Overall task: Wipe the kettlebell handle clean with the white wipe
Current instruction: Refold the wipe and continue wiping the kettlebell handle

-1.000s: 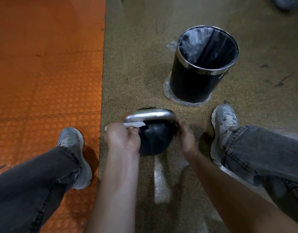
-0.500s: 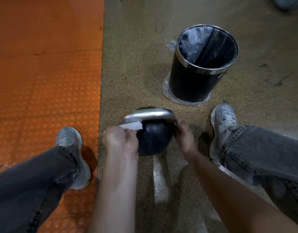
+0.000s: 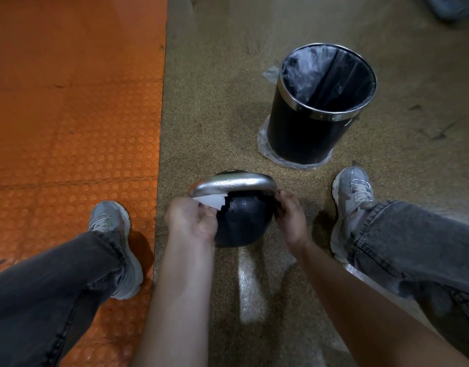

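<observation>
A black kettlebell (image 3: 241, 221) with a shiny silver handle (image 3: 233, 184) stands on the speckled floor between my feet. My left hand (image 3: 191, 218) pinches the white wipe (image 3: 210, 200) and holds it against the underside of the handle's left end. My right hand (image 3: 290, 210) grips the handle's right end where it meets the ball, fingers curled round it.
A black waste bin (image 3: 302, 133) with a metal rim and clear liner stands just behind the kettlebell to the right. An orange studded mat (image 3: 74, 115) covers the floor on the left. My shoes (image 3: 352, 192) and jeans-clad legs flank the kettlebell.
My left hand has turned a little and shifted the wipe rightward under the handle, so more of the white wipe shows. My right hand and the kettlebell stay put.
</observation>
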A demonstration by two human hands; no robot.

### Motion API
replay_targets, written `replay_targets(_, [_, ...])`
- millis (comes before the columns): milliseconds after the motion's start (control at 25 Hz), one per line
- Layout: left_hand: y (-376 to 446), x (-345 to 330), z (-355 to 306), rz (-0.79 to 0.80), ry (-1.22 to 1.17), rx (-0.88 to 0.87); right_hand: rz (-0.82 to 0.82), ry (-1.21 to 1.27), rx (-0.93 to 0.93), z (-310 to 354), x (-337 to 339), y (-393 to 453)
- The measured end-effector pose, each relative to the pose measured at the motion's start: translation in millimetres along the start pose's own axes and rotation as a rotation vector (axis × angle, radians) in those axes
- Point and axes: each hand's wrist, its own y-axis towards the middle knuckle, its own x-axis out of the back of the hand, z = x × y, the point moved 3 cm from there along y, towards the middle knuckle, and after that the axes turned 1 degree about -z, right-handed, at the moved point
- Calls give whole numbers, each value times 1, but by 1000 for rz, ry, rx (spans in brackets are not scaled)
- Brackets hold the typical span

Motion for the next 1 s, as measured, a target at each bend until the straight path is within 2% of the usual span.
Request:
replay_targets(120, [4, 5, 1, 2, 28, -23, -16, 11, -17, -4, 2, 4])
replay_targets(280, [14, -1, 6, -11, -41, 45, -26, -21, -7, -2, 1, 4])
replay_targets(440, [7, 7, 7, 7, -48, -14, -28, -10, -13, -2, 2, 4])
replay_targets(560, [-2, 0, 1, 27, -79, 43, -31, -24, -19, 0, 1, 1])
replay_targets(840, [-2, -5, -2, -32, -37, 41, -28, -50, -13, 0, 2, -1])
replay_targets(1000, [5, 6, 1, 18, -9, 56, -23, -43, -18, -3, 3, 3])
